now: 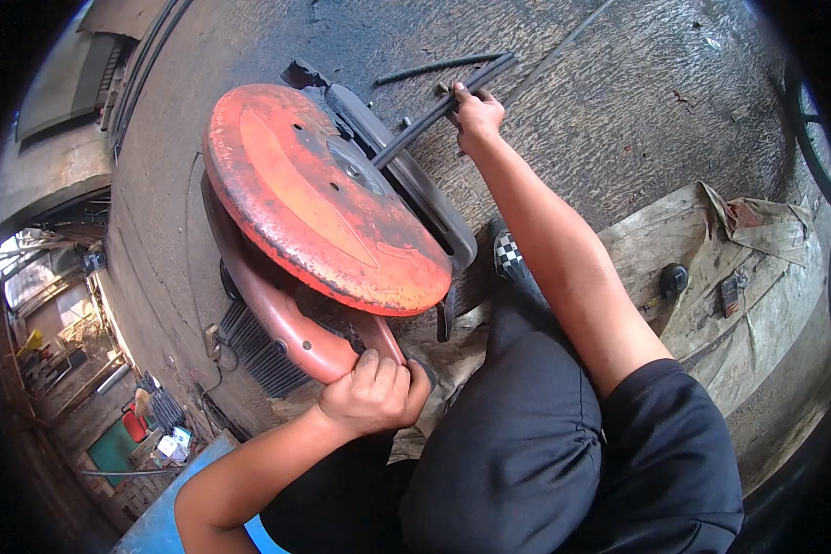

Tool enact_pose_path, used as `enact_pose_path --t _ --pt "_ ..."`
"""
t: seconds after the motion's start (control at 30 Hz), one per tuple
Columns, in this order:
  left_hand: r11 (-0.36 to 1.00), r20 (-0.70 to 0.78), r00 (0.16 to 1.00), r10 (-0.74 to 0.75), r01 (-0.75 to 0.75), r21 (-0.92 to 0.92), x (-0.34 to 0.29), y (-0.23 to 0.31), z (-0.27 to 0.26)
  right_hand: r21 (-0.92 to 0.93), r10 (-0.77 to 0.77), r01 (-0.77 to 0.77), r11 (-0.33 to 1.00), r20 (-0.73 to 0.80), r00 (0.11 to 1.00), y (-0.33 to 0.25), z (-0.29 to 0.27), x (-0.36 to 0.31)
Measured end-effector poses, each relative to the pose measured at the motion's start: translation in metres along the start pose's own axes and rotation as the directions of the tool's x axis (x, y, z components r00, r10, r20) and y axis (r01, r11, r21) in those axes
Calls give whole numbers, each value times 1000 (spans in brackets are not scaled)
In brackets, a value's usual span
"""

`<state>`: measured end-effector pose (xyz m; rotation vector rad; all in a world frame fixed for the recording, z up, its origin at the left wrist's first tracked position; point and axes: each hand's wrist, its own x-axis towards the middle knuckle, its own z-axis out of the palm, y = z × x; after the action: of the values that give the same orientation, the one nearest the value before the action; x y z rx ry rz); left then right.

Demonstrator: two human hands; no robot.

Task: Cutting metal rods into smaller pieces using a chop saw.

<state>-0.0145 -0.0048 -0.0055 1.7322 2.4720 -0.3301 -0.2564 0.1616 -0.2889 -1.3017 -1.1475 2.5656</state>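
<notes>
In front of me stands a cut-off saw with a worn orange-red round blade guard (314, 203). My left hand (377, 395) is closed around the end of its reddish handle (295, 332), near my knee. Farther off to the right, my right hand (478, 118) is closed on dark metal bars (420, 126). These bars run from the hand down to the saw's dark base (434, 217), where the guard hides their near ends. A ribbed rod (434, 67) lies on the ground by their far ends. The saw's blade is hidden.
A crumpled, dirty sheet (656, 231) lies at the right, with a black tape measure (675, 280) and a small dark box (731, 294) on it. Beneath the handle is a bundle of dark rods (260, 346). A thin rod (563, 48) lies beyond my right hand. A wheel (811, 120) stands far right.
</notes>
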Motion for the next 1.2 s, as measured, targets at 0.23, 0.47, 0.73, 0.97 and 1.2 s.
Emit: enact_pose_path --t 0.23,0.47,0.73,0.97,1.2 --pt "1000 6 1000 9 -9 14 1 1 2 5 5 -4 1000 -18 1000 3 -2 6" --pt "1000 18 1000 8 -8 10 3 5 6 -25 -22 21 999 -36 999 6 -2 12" --pt "1000 8 1000 -1 1 18 2 5 7 -39 20 -23 999 -58 998 6 0 8" --pt "1000 12 1000 -4 4 22 2 5 8 -9 -15 14 1000 -36 999 10 -2 12" --pt "1000 -28 1000 9 -9 14 6 2 7 -19 -53 53 998 -2 999 14 -6 20"
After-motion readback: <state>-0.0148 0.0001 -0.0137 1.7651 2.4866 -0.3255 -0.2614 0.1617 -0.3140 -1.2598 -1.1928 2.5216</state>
